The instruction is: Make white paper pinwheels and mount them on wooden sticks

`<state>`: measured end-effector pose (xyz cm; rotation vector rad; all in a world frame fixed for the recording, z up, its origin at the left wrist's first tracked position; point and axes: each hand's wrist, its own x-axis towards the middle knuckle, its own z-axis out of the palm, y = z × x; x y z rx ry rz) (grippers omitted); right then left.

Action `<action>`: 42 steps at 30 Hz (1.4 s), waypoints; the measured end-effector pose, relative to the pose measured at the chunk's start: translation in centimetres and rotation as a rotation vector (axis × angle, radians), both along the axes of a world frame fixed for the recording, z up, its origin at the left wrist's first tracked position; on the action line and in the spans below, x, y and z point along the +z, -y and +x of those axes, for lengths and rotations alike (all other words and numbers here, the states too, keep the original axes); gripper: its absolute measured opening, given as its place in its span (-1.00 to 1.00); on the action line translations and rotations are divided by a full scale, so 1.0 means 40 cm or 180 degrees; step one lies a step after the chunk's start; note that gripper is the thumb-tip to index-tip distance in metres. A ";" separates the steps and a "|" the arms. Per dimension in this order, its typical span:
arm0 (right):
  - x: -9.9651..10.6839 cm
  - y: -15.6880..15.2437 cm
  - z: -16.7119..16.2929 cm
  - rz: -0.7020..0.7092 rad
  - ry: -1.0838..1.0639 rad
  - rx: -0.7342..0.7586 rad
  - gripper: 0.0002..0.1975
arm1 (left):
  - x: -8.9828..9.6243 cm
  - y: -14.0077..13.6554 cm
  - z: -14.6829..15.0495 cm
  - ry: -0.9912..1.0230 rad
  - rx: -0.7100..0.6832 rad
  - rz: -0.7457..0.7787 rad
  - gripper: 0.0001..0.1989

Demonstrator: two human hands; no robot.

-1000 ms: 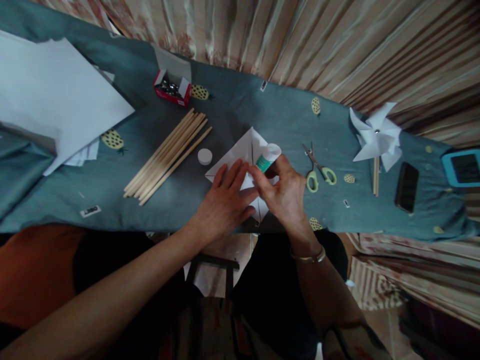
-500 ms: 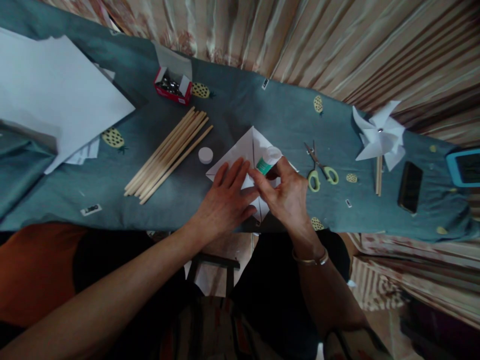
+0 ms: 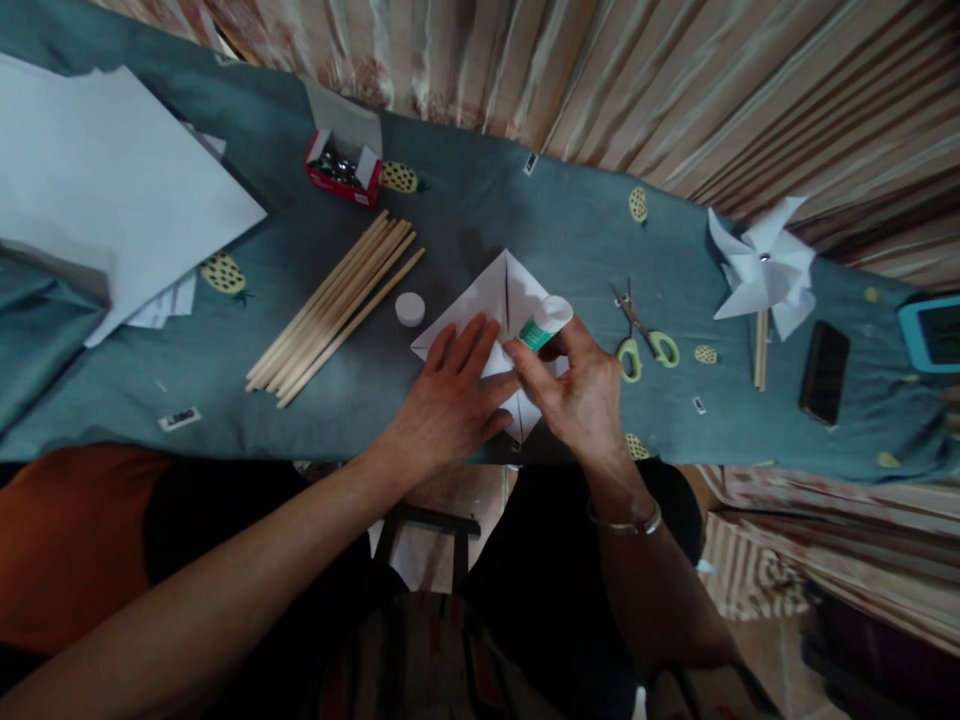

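As paper (image 3: 487, 298) lies beneath the spread left hand (image 3: 454, 400), the right hand (image 3: 581, 388) grips a glue stick (image 3: 543, 323).

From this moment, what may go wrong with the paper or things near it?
The left hand lies on the white paper; if it slips, the paper might shift or crease. The right hand holds the glue stick close to the left fingers, so glue might smear them. The white cap lies loose on the tablecloth and might be knocked away.

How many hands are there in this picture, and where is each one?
2: the left hand lies on the folded white paper; the right hand grips the glue stick over it.
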<state>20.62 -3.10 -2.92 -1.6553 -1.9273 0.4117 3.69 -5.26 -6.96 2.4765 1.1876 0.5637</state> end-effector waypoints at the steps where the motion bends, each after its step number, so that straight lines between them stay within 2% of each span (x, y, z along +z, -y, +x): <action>1: 0.001 0.000 0.001 -0.0006 0.0008 -0.0004 -0.68 | 0.000 0.000 0.000 -0.0006 -0.0001 0.0013 -0.54; 31: -0.009 -0.019 0.010 0.0076 0.0043 -0.0131 -0.68 | -0.004 0.002 0.002 0.0092 0.0041 0.0002 -0.54; 42: -0.012 -0.032 0.000 0.0105 -0.0048 -0.0021 -0.68 | 0.002 0.002 0.002 0.0009 0.0012 -0.0011 -0.51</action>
